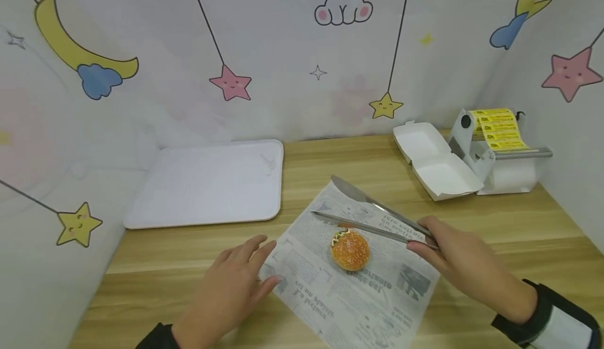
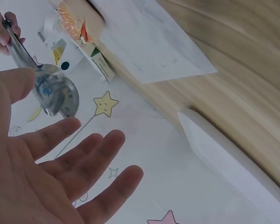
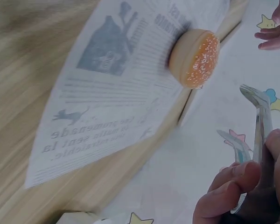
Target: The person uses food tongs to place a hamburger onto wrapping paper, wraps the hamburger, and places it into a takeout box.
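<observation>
A sesame-seed burger (image 1: pixel 350 250) sits on a sheet of newsprint-patterned paper (image 1: pixel 325 291), which lies turned cornerwise on the wooden table. My right hand (image 1: pixel 464 260) grips metal tongs (image 1: pixel 346 187) by their rear end. The two arms of the tongs stand apart, above and behind the burger in the head view, with nothing between their tips. In the right wrist view, fingers and thumb wrap the tongs (image 3: pixel 261 126). My left hand (image 1: pixel 231 286) holds nothing; its spread, slightly bent fingers hover by the paper's left corner, palm showing in the left wrist view.
A white tray (image 1: pixel 207 192) lies at the back left. Toward the back right stand an opened white clamshell box (image 1: pixel 445 173) and a label dispenser (image 1: pixel 511 168) carrying a roll of yellow stickers (image 1: pixel 501 129). A wall covering with cartoon stars surrounds the table (image 1: pixel 330 155).
</observation>
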The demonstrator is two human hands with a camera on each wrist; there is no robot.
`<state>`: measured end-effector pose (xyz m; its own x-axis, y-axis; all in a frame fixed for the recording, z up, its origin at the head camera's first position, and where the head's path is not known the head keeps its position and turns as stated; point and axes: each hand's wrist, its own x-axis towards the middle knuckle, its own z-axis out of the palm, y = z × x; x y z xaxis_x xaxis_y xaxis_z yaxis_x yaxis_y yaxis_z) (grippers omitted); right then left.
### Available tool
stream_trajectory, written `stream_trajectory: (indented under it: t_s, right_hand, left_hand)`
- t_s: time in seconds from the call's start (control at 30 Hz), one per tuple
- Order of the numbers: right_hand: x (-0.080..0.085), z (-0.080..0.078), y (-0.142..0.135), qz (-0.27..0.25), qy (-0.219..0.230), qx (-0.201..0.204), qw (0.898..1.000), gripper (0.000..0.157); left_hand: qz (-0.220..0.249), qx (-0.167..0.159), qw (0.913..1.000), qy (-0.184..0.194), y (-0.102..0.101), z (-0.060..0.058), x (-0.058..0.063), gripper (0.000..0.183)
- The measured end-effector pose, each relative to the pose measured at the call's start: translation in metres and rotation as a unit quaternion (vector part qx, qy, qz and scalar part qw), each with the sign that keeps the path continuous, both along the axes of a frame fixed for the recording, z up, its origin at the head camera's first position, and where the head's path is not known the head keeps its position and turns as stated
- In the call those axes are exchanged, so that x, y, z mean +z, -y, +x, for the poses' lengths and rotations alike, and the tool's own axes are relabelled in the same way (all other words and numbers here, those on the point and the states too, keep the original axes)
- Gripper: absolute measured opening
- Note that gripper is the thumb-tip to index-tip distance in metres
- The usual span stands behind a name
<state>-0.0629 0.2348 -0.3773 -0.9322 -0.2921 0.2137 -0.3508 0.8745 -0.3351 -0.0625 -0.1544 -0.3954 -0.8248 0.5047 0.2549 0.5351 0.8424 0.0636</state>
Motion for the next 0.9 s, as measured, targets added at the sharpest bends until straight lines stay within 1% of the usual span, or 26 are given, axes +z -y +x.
stream_trajectory:
  t_s: [0.1, 0.2, 0.27, 0.3, 0.33, 0.37, 0.4, 0.43, 0.5, 0.53, 0.57, 0.6, 0.67, 0.73, 0.8, 0.9]
  right_hand:
    - [0.000, -0.006, 0.015, -0.013, -0.028, 0.012, 0.999, 0.037]
    - [-0.005, -0.009, 0.032, -0.030, -0.070, 0.033, 0.997, 0.035]
    - [-0.007, -0.011, 0.042, -0.034, -0.093, 0.046, 0.994, 0.038]
    - [-0.009, -0.012, 0.046, -0.035, -0.103, 0.050, 0.993, 0.040]
    - [-0.009, -0.013, 0.050, -0.037, -0.111, 0.053, 0.992, 0.043]
    - [-0.010, -0.014, 0.054, -0.035, -0.119, 0.054, 0.991, 0.047]
    - [-0.010, -0.014, 0.057, -0.035, -0.124, 0.056, 0.990, 0.051]
    - [-0.011, -0.014, 0.060, -0.036, -0.127, 0.057, 0.990, 0.055]
    - [-0.014, -0.014, 0.065, -0.037, -0.133, 0.058, 0.989, 0.064]
    - [-0.015, -0.013, 0.067, -0.035, -0.136, 0.059, 0.988, 0.068]
    - [-0.016, -0.012, 0.069, -0.031, -0.139, 0.061, 0.988, 0.072]
    - [-0.017, -0.010, 0.071, -0.030, -0.140, 0.063, 0.988, 0.075]
    - [-0.018, -0.007, 0.074, -0.022, -0.140, 0.070, 0.987, 0.079]
    - [-0.019, -0.004, 0.077, -0.010, -0.139, 0.080, 0.987, 0.082]
    - [-0.018, -0.001, 0.081, -0.003, -0.141, 0.094, 0.986, 0.083]
    - [-0.017, 0.002, 0.084, -0.002, -0.143, 0.127, 0.981, 0.085]
  left_hand:
    - [0.047, 0.001, 0.9989, 0.001, -0.015, -0.003, 0.005, 0.062]
    - [0.122, -0.006, 0.9922, 0.027, -0.033, -0.007, 0.009, 0.062]
    - [0.165, -0.014, 0.9839, 0.068, -0.044, -0.011, 0.013, 0.065]
    - [0.185, -0.019, 0.9781, 0.093, -0.049, -0.014, 0.016, 0.067]
    - [0.204, -0.022, 0.9710, 0.122, -0.054, -0.017, 0.018, 0.070]
    - [0.225, -0.025, 0.9619, 0.153, -0.058, -0.020, 0.021, 0.072]
    - [0.251, -0.027, 0.9495, 0.187, -0.062, -0.024, 0.024, 0.074]
    - [0.279, -0.027, 0.9345, 0.219, -0.065, -0.027, 0.027, 0.076]
    - [0.342, -0.028, 0.8971, 0.278, -0.070, -0.033, 0.031, 0.076]
    - [0.373, -0.026, 0.8774, 0.301, -0.072, -0.035, 0.033, 0.075]
    - [0.403, -0.025, 0.8579, 0.318, -0.074, -0.037, 0.035, 0.074]
    - [0.427, -0.024, 0.8412, 0.331, -0.076, -0.039, 0.036, 0.072]
    - [0.467, -0.020, 0.8136, 0.346, -0.078, -0.040, 0.039, 0.069]
    - [0.498, -0.015, 0.7936, 0.349, -0.079, -0.040, 0.041, 0.066]
    - [0.523, -0.006, 0.7756, 0.354, -0.079, -0.040, 0.043, 0.065]
    - [0.554, 0.000, 0.7521, 0.358, -0.079, -0.040, 0.045, 0.065]
